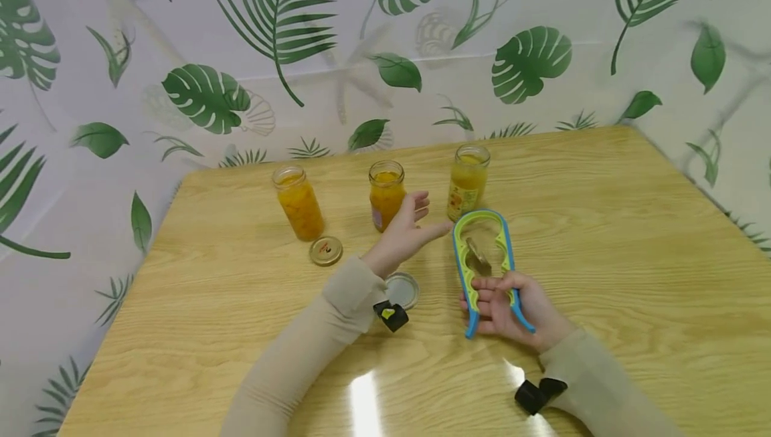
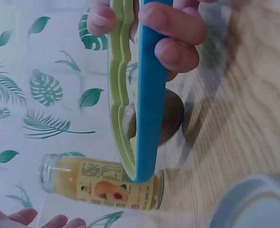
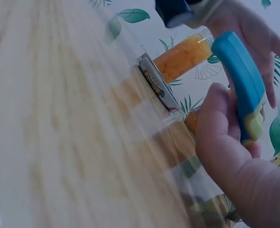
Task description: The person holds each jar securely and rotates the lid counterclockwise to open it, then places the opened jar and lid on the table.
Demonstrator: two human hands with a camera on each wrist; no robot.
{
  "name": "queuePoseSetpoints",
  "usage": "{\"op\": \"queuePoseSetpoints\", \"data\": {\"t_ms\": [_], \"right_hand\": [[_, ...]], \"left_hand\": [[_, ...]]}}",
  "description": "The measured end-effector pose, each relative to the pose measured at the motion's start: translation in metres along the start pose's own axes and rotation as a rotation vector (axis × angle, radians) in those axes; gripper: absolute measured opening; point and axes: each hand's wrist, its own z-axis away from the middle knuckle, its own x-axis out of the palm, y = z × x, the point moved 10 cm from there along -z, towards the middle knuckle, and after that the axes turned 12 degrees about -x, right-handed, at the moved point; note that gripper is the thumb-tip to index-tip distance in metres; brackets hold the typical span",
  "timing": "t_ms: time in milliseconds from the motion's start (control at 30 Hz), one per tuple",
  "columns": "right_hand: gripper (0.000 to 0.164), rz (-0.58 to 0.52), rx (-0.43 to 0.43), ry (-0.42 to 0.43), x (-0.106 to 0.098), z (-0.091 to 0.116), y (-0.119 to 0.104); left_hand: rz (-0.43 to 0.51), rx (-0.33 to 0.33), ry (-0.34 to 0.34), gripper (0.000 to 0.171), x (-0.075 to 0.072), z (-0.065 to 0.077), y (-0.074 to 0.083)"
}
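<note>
In the head view my right hand (image 1: 524, 310) grips a blue-and-green jar opener (image 1: 460, 253) near its handle ends. A gold lid (image 1: 478, 256) shows tilted through the opener's loop; whether it touches the opener I cannot tell. My left hand (image 1: 405, 233) is open, fingers spread, between the middle jar (image 1: 383, 196) and the opener. Its thumb reaches close to the opener's upper left side. Beyond the loop stands the right jar (image 1: 466, 186), lidless, with a peach-picture label (image 2: 112, 189) in the left wrist view.
An open jar of orange fruit (image 1: 301, 209) stands at the left, a gold lid (image 1: 326, 251) lying before it. Another lid (image 1: 402, 291) lies beside my left wrist. All rest on a wooden table (image 1: 632, 236) backed by a leaf-print cloth (image 1: 452, 96).
</note>
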Motion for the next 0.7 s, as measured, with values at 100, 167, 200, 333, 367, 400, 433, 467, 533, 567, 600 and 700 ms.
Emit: {"op": "queuePoseSetpoints", "data": {"t_ms": [100, 167, 200, 333, 367, 400, 433, 467, 533, 567, 600, 700], "right_hand": [[0.033, -0.026, -0.002, -0.038, 0.006, -0.001, 0.0], [0.034, -0.054, -0.006, -0.067, 0.011, -0.002, 0.0], [0.035, -0.066, -0.01, -0.084, 0.013, -0.002, 0.0], [0.037, -0.109, -0.033, -0.151, 0.024, -0.003, -0.004], [0.036, -0.118, -0.042, -0.165, 0.026, -0.003, -0.007], [0.037, -0.118, -0.058, -0.185, 0.027, -0.003, -0.009], [0.037, -0.118, -0.074, -0.2, 0.029, -0.003, -0.013], [0.037, -0.118, -0.091, -0.215, 0.031, -0.003, -0.017], [0.038, -0.107, -0.125, -0.249, 0.033, 0.0, -0.026], [0.039, -0.106, -0.139, -0.261, 0.034, 0.001, -0.031], [0.04, -0.1, -0.154, -0.271, 0.034, 0.002, -0.035], [0.042, -0.077, -0.184, -0.27, 0.033, 0.007, -0.047]], "left_hand": [[-0.014, 0.016, -0.035, 0.072, -0.007, 0.016, -0.006], [-0.018, 0.026, -0.048, 0.07, -0.012, 0.025, -0.01], [-0.022, 0.032, -0.05, 0.069, -0.015, 0.028, -0.011], [-0.057, 0.064, -0.048, 0.067, -0.025, 0.04, -0.016], [-0.075, 0.07, -0.047, 0.067, -0.027, 0.043, -0.018], [-0.093, 0.075, -0.048, 0.067, -0.029, 0.046, -0.02], [-0.113, 0.081, -0.049, 0.067, -0.032, 0.049, -0.022], [-0.134, 0.087, -0.051, 0.067, -0.034, 0.051, -0.023], [-0.176, 0.096, -0.057, 0.067, -0.038, 0.056, -0.026], [-0.197, 0.104, -0.058, 0.067, -0.04, 0.059, -0.027], [-0.22, 0.11, -0.054, 0.067, -0.042, 0.061, -0.028], [-0.304, 0.13, -0.024, 0.066, -0.05, 0.068, -0.029]]}}
